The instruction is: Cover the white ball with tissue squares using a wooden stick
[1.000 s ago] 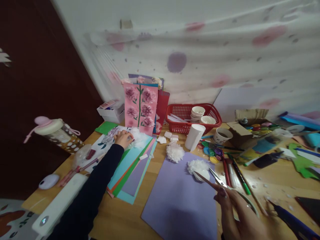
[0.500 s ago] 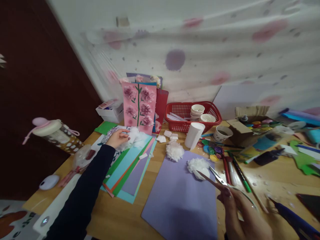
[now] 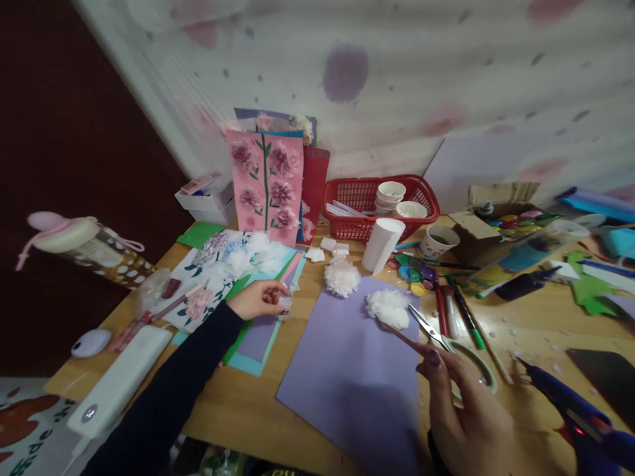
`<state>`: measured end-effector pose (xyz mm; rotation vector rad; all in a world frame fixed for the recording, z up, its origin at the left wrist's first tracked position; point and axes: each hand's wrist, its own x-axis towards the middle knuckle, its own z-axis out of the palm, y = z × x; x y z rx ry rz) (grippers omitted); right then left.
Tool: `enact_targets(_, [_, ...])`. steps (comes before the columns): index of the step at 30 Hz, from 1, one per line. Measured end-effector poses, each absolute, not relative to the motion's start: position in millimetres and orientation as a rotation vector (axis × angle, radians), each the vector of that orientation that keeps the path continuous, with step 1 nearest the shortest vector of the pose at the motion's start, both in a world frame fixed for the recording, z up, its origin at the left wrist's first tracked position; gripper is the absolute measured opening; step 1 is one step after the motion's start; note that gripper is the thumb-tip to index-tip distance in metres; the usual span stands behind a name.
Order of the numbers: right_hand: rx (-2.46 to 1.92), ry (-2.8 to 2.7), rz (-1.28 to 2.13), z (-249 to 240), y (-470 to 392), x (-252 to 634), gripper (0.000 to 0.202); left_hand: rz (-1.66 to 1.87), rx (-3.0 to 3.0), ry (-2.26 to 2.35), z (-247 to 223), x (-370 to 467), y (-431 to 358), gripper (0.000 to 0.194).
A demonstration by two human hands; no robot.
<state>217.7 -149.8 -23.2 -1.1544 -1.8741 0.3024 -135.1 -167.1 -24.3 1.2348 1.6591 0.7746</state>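
Observation:
My left hand (image 3: 260,299) hovers over the coloured paper strips (image 3: 253,344), its fingers curled but thumb and forefinger apart around a small pale scrap. On the right, my right hand (image 3: 464,396) pinches a thin brown stick (image 3: 404,338), whose tip touches the lower edge of a white ruffled paper flower (image 3: 387,308). That flower lies on a purple sheet (image 3: 352,370). A second white flower (image 3: 342,277) sits at the sheet's top left. Scissors with pale green handles (image 3: 439,338) lie beside and partly behind my right hand.
Behind the sheet stand a white roll (image 3: 383,244), a red basket (image 3: 342,225) with cups and a pink flower picture (image 3: 266,188). Pens, paint pots and a blue glue gun (image 3: 570,403) are at the right. A bottle (image 3: 94,248) and white power bank (image 3: 122,377) are at the left.
My left hand has moved from the white fluffy paper toward me and right, onto the coloured strips. My right hand still holds the stick at the flower. The view has tilted down slightly.

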Motion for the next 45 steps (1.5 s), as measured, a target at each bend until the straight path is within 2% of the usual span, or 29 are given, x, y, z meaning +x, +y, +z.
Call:
enact_targets(3, [-1.157, -1.864, 0.309, -26, -151, 221, 0.021, 0.735, 1.255, 1.672, -29, -125, -165, 0.026])
enact_targets(8, [-1.151, -1.838, 0.301, -26, -152, 223, 0.019, 0.693, 1.336, 1.762, -30, -122, -164, 0.024])
enact_targets(16, [-1.127, -1.858, 0.368, -27, -155, 220, 0.017, 0.603, 1.535, 1.953, -22, -99, -186, 0.040])
enact_targets(21, [-1.119, -1.890, 0.403, -26, -156, 218, 0.017, 0.619, 1.578, 2.059, -32, -98, -188, 0.024])
enact_targets(25, [-1.085, -1.912, 0.374, -19, -156, 215, 0.017, 0.615, 1.616, 1.996, -36, -102, -181, 0.014])
enact_targets(28, [-1.068, -1.907, 0.384, -15, -157, 211, 0.017, 0.628, 1.624, 1.924, -31, -102, -177, 0.014])
enact_targets(33, [-1.112, -1.811, 0.603, -16, -161, 204, 0.021, 0.729, 1.544, 1.904, -26, -98, -177, 0.017])
enact_targets(38, [-1.038, -1.833, 0.617, -20, -162, 204, 0.018, 0.744, 1.513, 1.936, -34, -97, -181, 0.023])
enact_targets(45, [-1.086, -1.792, 0.682, -23, -164, 203, 0.020, 0.746, 1.539, 1.873, -31, -97, -183, 0.014])
